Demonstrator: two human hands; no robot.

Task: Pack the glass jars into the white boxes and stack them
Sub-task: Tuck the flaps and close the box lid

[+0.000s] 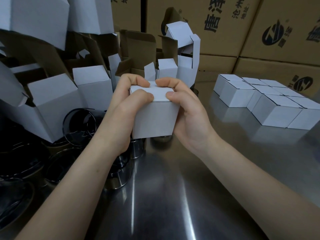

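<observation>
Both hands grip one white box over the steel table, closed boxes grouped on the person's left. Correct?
Wrong side. The head view shows the closed boxes grouped on the person's right, on the steel table. The rest holds: left hand and right hand both grip the white box over it.

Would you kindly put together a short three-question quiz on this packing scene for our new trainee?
1. True or false: the left hand and right hand both grip one white box.
2. The closed boxes sit on the steel table at the person's: A) left, B) right, C) centre.
3. Fill in: the dark glass jars are on the person's ____ side.
Key: 1 true; 2 B; 3 left.
</observation>
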